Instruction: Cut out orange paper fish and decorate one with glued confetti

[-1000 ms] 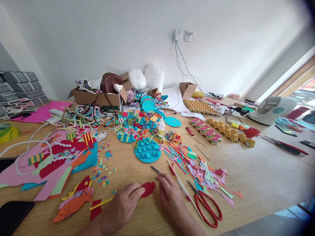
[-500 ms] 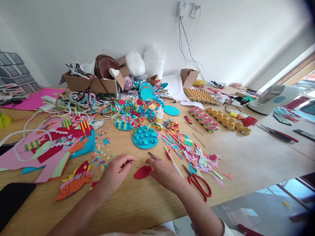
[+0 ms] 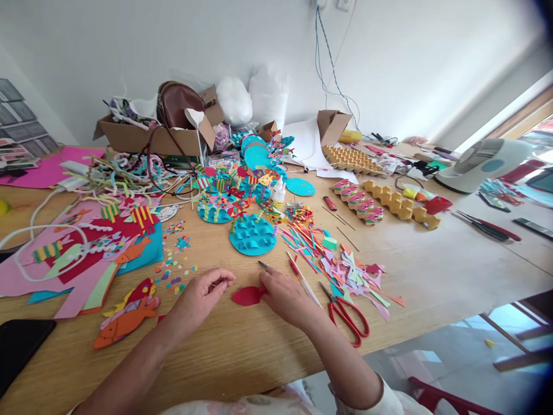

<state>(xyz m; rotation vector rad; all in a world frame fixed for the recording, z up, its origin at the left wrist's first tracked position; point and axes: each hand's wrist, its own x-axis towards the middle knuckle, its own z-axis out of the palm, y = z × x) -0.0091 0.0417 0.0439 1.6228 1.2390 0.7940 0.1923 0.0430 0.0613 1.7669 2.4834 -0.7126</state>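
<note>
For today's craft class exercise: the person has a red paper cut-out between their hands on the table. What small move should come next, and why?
Probably lift the left hand toward the red paper piece. The right hand touches that piece at its right edge, flat on the table, while the left hand's pinched fingers seem to hold something too small to make out.

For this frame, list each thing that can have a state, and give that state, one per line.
Left hand: fingers pinched together, apart from the red paper.
Right hand: fingers resting on the edge of the red paper cut-out, which lies flat on the wooden table.
Red-handled scissors: blades shut, lying flat.
Brown cardboard box: flaps open, filled.
Small white glue bottle: upright.
Black phone: screen dark.
</note>
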